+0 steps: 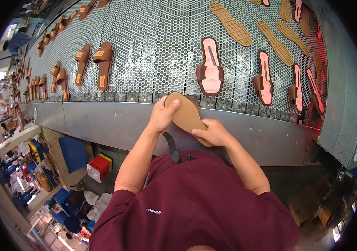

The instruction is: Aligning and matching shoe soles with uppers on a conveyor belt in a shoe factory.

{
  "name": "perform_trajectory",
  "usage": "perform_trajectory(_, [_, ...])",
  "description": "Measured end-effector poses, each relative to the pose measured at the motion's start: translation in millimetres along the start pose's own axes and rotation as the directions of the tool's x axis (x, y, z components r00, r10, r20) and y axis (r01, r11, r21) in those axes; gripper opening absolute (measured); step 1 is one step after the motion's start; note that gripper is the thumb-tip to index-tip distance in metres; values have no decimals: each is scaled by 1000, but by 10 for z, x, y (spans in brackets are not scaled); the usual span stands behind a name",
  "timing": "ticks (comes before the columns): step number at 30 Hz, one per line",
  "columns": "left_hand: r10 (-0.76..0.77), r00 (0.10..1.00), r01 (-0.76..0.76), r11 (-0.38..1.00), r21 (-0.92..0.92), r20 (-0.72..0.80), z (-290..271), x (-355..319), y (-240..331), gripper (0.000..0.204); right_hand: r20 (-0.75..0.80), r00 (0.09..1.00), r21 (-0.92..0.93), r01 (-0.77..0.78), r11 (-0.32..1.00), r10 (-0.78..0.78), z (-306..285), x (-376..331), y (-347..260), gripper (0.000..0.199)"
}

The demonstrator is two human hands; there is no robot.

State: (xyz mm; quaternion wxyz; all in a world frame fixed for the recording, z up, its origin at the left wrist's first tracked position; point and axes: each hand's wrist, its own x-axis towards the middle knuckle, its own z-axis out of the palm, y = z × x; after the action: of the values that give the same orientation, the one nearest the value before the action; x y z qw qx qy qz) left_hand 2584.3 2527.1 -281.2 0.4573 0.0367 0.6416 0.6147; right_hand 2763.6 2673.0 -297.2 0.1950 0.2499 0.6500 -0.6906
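Both my hands grip a tan shoe sole (184, 113), held at a slant over the front edge of the conveyor. My left hand (162, 113) is closed on its upper end, thumb lying on the smooth flat face. At the lower right end my right hand (212, 133) is closed on it, thumb on top as well. A strip of darker brown shows behind the sole's upper right edge; what it belongs to is mostly hidden. Nearest on the belt lies a slide sandal bottom (212, 79), pink with a dark rim and a brown strap.
The perforated metal conveyor belt (153, 54) carries finished brown slides (104, 67) on the left. On the right lie loose tan soles (233, 25) and several pink-bottomed slides (265, 79). A grey machine housing (339, 83) with red glow borders the right. A red box (99, 167) sits below.
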Motion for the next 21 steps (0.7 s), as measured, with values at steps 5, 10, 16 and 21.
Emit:
perform_trajectory(5, [23, 991, -35, 995, -96, -128, -161, -128, -166, 37, -113, 991, 431, -13, 902, 68, -218, -147, 482, 28])
perform_trajectory(10, [633, 771, -188, 113, 976, 75, -114, -505, -289, 77, -345, 937, 707, 222, 671, 54, -251, -169, 540, 38])
perform_trajectory(16, [299, 803, -570, 136, 810, 515, 929, -410, -110, 75, -306, 948, 434, 222, 873, -89, -242, -228, 134, 35])
perform_trajectory(21, [386, 825, -529, 265, 806, 414, 921, -332, -226, 71, -635, 750, 285, 451, 846, -186, -235, -236, 379, 36])
